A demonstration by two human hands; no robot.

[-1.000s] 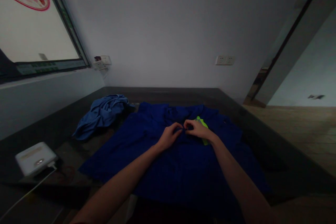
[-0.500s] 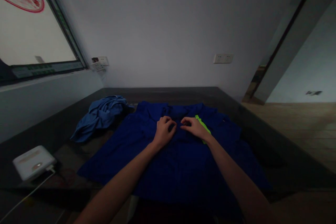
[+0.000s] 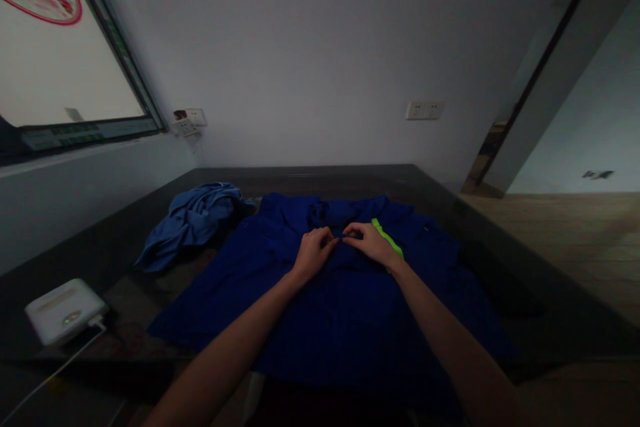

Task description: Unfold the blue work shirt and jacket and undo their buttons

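Note:
A dark blue jacket [image 3: 330,320] lies spread on the dark table, its collar toward the wall and a bright green strip [image 3: 386,237] on its right half. Just below the collar, my left hand [image 3: 315,250] pinches the jacket's front edge between thumb and fingertips. Close beside it my right hand [image 3: 367,241] pinches the fabric too, its fingertips almost meeting the left ones. What small part lies between the fingertips is too dark to make out. The right wrist crosses the lower end of the green strip.
A crumpled lighter blue garment [image 3: 200,217] lies left of the jacket. A white box [image 3: 66,310] with a plugged-in cable stands at the table's front left. The dark table [image 3: 300,177] meets a wall with sockets [image 3: 424,111]; a window [image 3: 65,47] is at left.
My left fingers have closed from a loose curve into a pinch and moved slightly right, toward my right fingertips. My right hand stays nearly in place. The jacket lies as before.

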